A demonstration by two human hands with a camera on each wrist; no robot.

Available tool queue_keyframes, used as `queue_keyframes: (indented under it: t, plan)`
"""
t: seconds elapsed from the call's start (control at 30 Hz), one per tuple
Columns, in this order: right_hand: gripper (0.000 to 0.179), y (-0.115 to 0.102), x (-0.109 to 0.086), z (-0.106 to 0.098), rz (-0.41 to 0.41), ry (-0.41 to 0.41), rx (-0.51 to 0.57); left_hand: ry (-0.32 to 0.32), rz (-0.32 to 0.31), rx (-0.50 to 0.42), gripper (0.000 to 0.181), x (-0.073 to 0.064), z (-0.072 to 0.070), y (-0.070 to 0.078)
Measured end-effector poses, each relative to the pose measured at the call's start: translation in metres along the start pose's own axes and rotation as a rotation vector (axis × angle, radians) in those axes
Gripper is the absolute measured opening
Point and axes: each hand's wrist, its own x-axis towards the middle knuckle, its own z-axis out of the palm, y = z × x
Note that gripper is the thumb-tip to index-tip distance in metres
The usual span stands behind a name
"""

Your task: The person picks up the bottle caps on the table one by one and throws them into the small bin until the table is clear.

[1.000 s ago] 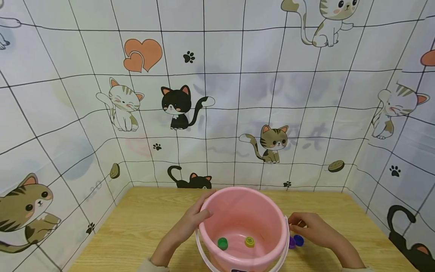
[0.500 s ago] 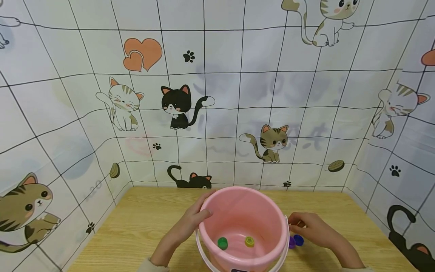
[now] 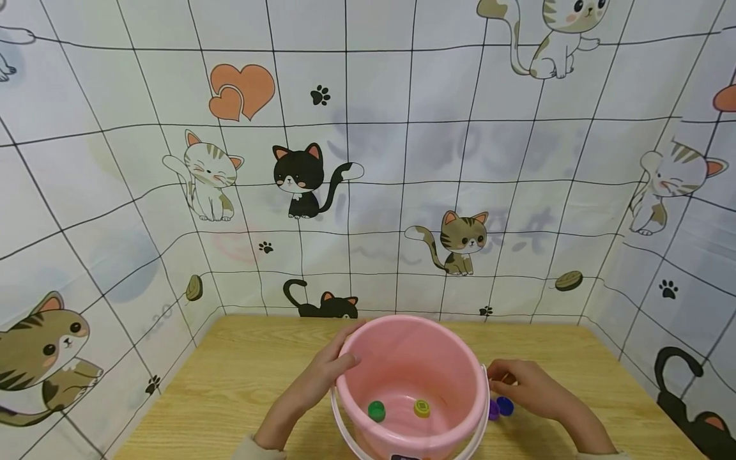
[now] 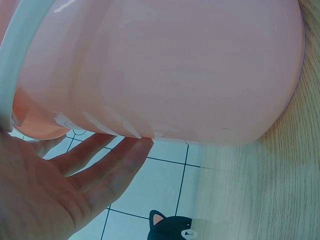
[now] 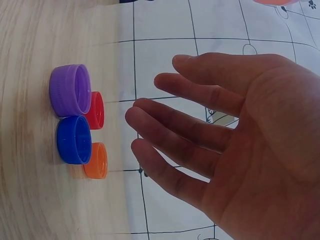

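Note:
A pink bucket (image 3: 408,348) stands tilted toward me in the head view, a green bottle cap (image 3: 376,411) and a yellow bottle cap (image 3: 421,409) on its bottom. My left hand (image 3: 322,374) grips its left side, thumb over the rim; the left wrist view shows the fingers along the outer wall. My right hand (image 3: 531,386) hovers right of the bucket, fingers loosely bent and holding nothing. Beside it in the right wrist view are a purple bottle cap (image 5: 62,92), a blue bottle cap (image 5: 72,140), a red bottle cap (image 5: 97,111) and an orange bottle cap (image 5: 100,161).
The bucket's white handle (image 3: 344,428) hangs down over its near side. All of this is on a light wooden table (image 3: 241,358). A white cloth wall (image 3: 374,147) with a grid and printed cats encloses the table at the back and both sides.

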Motion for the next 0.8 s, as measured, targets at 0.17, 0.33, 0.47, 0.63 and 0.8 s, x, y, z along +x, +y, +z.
queue_keyframes:
  t: [0.17,0.33,0.47,0.63,0.8]
  plan:
    - [0.009,0.0,-0.0007,-0.0006,0.003,0.009,0.011,0.0,0.005,0.007,0.06,-0.0001,0.0001,-0.0006]
    - [0.008,0.0037,-0.0006,0.0009,-0.019,0.02,0.012,0.004,0.003,0.01,0.06,-0.0002,0.0002,-0.0009]
    - [0.007,0.0063,-0.0006,0.0026,-0.034,0.035,-0.001,0.009,-0.005,0.015,0.061,0.0,0.0002,-0.0012]
    - [0.007,0.0072,-0.0013,0.0033,-0.04,0.046,-0.013,0.006,-0.002,0.015,0.06,0.0001,0.0001,-0.0013]
    - [0.01,0.0089,-0.0023,0.0017,-0.031,0.019,-0.022,0.003,0.005,0.017,0.058,0.0005,-0.0003,-0.0019]
